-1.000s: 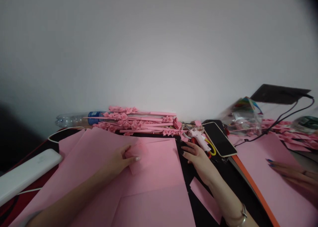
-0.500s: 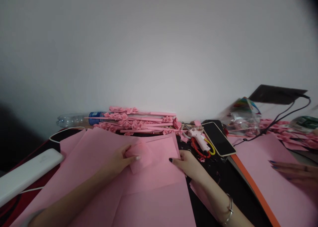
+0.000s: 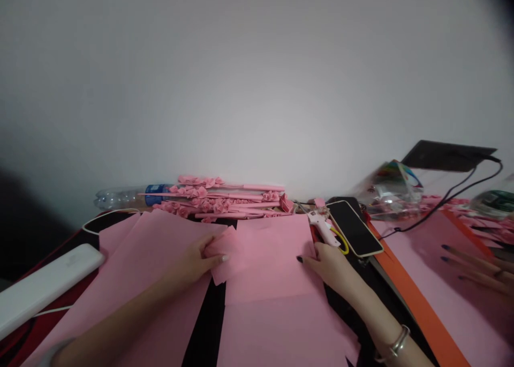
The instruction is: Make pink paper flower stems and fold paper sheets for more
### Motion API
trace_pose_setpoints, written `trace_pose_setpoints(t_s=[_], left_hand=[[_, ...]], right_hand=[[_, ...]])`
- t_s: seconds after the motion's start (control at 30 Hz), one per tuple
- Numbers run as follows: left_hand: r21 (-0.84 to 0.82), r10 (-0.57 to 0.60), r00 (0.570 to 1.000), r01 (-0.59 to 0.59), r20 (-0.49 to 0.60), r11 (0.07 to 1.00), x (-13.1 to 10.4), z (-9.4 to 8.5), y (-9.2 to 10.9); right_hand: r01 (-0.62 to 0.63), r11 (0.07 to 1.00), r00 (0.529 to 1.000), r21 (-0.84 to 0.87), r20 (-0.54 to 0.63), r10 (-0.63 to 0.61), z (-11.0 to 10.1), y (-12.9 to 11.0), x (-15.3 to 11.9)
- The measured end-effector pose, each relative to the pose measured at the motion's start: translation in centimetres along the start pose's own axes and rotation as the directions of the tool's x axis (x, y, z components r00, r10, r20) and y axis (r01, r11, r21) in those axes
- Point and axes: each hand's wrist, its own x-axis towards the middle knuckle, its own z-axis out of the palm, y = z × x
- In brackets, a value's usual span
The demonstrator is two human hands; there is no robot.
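My left hand [image 3: 201, 261] is closed on a small pink paper square [image 3: 225, 249], with the thumb on top and the fingers beneath. That square overlaps the left side of a larger pink paper sheet [image 3: 273, 324], which has a crease across its middle. My right hand [image 3: 330, 264], wearing a bracelet [image 3: 398, 341] at the wrist, pinches this sheet's right edge, thumb on top. Other big pink sheets [image 3: 160, 249] lie under my left forearm. A strip of black tabletop [image 3: 206, 324] separates them from the sheet at my right hand.
Pink paper flowers [image 3: 217, 202] lie along the wall beside a plastic bottle [image 3: 120, 197]. A glue gun [image 3: 324, 230] and phone [image 3: 355, 227] sit beyond my right hand. A white device [image 3: 52, 284] is at left. Another person's hand [image 3: 482, 273] rests over pink paper at right.
My right hand has moved right, drawing the larger sheet away from the left sheets, and black tabletop now shows between them. My left hand keeps the small square. The other person's hand shifted slightly.
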Motion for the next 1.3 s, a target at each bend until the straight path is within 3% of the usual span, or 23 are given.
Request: trace_pose_setpoints(t_s=[0.1,0.17,0.23,0.33,0.43,0.57,0.67,0.73,0.87,1.1,1.3], left_hand=[[-0.070,0.047,0.997,-0.043,0.058,0.997,0.5,0.5,0.2],[-0.063,0.064,0.994,-0.059,0.089,0.996,0.7,1.0,0.8],[0.000,0.102,0.988,-0.103,0.113,0.995,0.8,1.7,1.7],[0.112,0.172,0.970,-0.193,0.172,0.975,0.9,2.9,3.1],[0.077,0.221,0.958,-0.237,0.181,0.968,0.9,3.9,3.7],[-0.104,0.155,0.977,-0.140,0.146,0.985,1.0,4.3,2.8],[0.050,0.188,0.977,-0.193,0.097,0.980,1.1,4.3,2.3],[0.136,0.191,0.976,-0.205,0.109,0.969,1.2,4.4,2.1],[0.102,0.170,0.976,-0.185,0.136,0.977,1.3,4.7,1.7],[-0.093,0.115,0.972,-0.097,0.204,0.991,1.4,5.1,1.4],[-0.031,0.152,0.942,-0.149,0.298,0.988,1.6,5.1,1.6]], right_hand=[[0.009,0.999,0.980,-0.049,-0.199,-0.019,-0.6,-1.0,-0.6],[0.127,0.990,0.960,0.060,-0.260,-0.108,-0.5,-2.3,-1.0],[0.274,0.917,0.960,0.291,-0.146,-0.240,0.2,-4.0,-1.4],[0.303,0.799,0.921,0.519,0.058,-0.386,2.3,-6.3,-1.6],[0.266,0.784,0.937,0.560,0.039,-0.346,4.2,-7.1,-1.5],[0.225,0.761,0.962,0.608,-0.015,-0.272,4.6,-6.1,-1.3],[0.288,0.798,0.951,0.530,-0.064,-0.301,4.4,-5.3,-1.3],[0.282,0.797,0.942,0.535,0.001,-0.335,4.5,-5.3,-1.5],[0.202,0.776,0.934,0.598,0.122,-0.337,4.9,-5.8,-1.6],[0.181,0.766,0.939,0.617,0.122,-0.321,5.0,-5.7,-1.2],[0.181,0.746,0.923,0.641,0.151,-0.354,5.3,-5.6,-1.2]])
